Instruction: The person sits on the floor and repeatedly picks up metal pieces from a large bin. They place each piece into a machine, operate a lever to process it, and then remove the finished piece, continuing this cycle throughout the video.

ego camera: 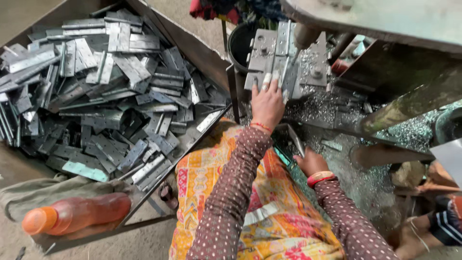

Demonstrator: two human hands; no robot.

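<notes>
The left hand (267, 102) rests flat, fingers together and extended, on a grey metal hinge plate (269, 65) seated in the fixture of a drill press (308, 53). The drill bit (302, 39) stands just above the fixture, beside the fingertips. The right hand (311, 162) lies lower, curled toward the machine edge; whether it grips anything cannot be determined. Metal shavings (327, 108) cover the machine base around the fixture. To the left, a large tray (197, 139) holds a heap of grey hinges (96, 86). An orange plastic bottle (77, 212) with an orange cap lies on its side at lower left, on grey cloth (29, 192).
</notes>
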